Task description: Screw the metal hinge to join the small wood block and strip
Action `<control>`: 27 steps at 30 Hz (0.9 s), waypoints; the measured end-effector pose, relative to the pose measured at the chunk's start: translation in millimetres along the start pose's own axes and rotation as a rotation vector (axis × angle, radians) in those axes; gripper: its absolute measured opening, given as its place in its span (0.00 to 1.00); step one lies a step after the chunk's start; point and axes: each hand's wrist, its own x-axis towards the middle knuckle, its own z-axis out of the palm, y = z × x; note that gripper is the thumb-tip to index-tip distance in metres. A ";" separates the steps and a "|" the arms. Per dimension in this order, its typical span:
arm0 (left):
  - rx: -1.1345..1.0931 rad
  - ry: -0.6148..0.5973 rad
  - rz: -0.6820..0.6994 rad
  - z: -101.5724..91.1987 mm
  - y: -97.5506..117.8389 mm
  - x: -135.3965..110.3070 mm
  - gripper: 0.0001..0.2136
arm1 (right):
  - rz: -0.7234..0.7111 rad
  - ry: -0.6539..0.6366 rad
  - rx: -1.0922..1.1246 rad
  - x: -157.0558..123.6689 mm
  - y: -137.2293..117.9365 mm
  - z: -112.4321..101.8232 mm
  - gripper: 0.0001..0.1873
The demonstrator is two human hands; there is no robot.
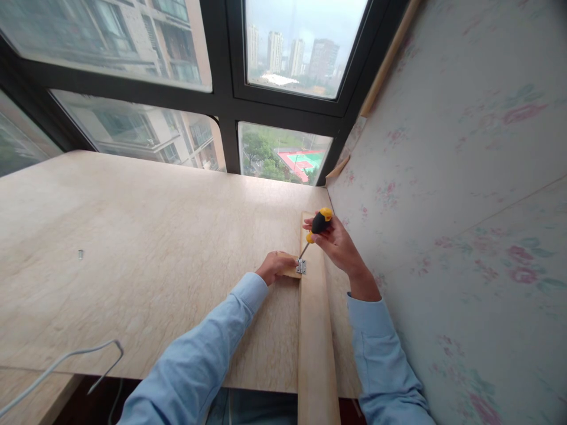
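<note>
My right hand (342, 247) is closed around a black and yellow screwdriver (322, 222). The tool is tilted, with its shaft running down to a small silver hinge (301, 266). That hinge lies across the joint between a long wooden board (315, 330) and a short wooden piece (290, 272). My left hand (275, 265) grips the short piece from the left, its fingertips at the hinge's edge. Any screw under the screwdriver's tip is too small to make out.
The boards rest on a marble-patterned surface (177, 236) below dark-framed windows (283, 112). A small metallic item (80, 254) lies far to the left. A white cable (66, 357) crosses the front left corner. Flowered wallpaper (465, 236) covers the wall close on my right.
</note>
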 end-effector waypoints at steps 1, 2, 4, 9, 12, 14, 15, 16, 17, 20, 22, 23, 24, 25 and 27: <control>0.002 0.002 0.000 0.1 0.3 -0.8 0.10 | 0.003 0.027 -0.037 0.2 -0.6 0.2 0.23; 0.005 0.005 -0.001 0.2 0.6 -1.7 0.10 | 0.004 0.067 -0.096 0.4 -0.8 0.4 0.24; 0.016 0.015 -0.005 0.3 1.4 -3.4 0.10 | 0.000 0.165 -0.262 0.7 -0.2 1.0 0.27; 0.044 0.030 0.000 0.4 1.7 -3.5 0.09 | 0.003 0.243 -0.430 0.6 4.9 1.5 0.31; 0.036 0.026 0.000 0.7 0.6 -1.1 0.09 | -0.045 0.091 -0.179 -0.9 4.5 -0.6 0.31; 0.033 0.037 -0.008 0.8 -0.1 0.1 0.11 | -0.065 0.002 -0.032 -2.1 1.2 -2.6 0.32; 0.031 0.042 -0.012 0.7 -0.3 0.3 0.11 | -0.063 -0.022 0.009 -2.6 -1.1 -3.5 0.32; 0.030 0.045 -0.013 0.7 -0.4 0.4 0.11 | -0.053 -0.038 0.031 -2.9 -3.3 -4.2 0.31; 0.029 0.044 -0.011 0.7 -0.4 0.2 0.11 | -0.037 -0.044 0.040 -3.0 -5.2 -4.5 0.30; 0.029 0.024 0.000 0.8 0.2 -1.2 0.10 | -0.004 0.022 -0.021 -1.9 -7.5 -3.1 0.27; 0.028 0.016 0.009 1.0 1.1 -2.6 0.08 | -0.009 0.136 -0.154 -0.7 -6.0 -0.6 0.29; 0.026 0.017 0.011 1.1 1.6 -3.3 0.08 | -0.015 0.199 -0.238 -0.1 -4.7 0.8 0.31; 0.023 0.019 0.012 1.3 2.2 -4.0 0.08 | -0.017 0.251 -0.317 0.4 -3.3 2.3 0.32; 0.021 0.021 0.013 1.4 2.9 -4.7 0.08 | -0.019 0.285 -0.378 0.7 -1.7 3.6 0.33; 0.026 0.025 0.012 1.7 3.9 -5.9 0.08 | -0.034 0.287 -0.403 0.8 1.3 5.4 0.33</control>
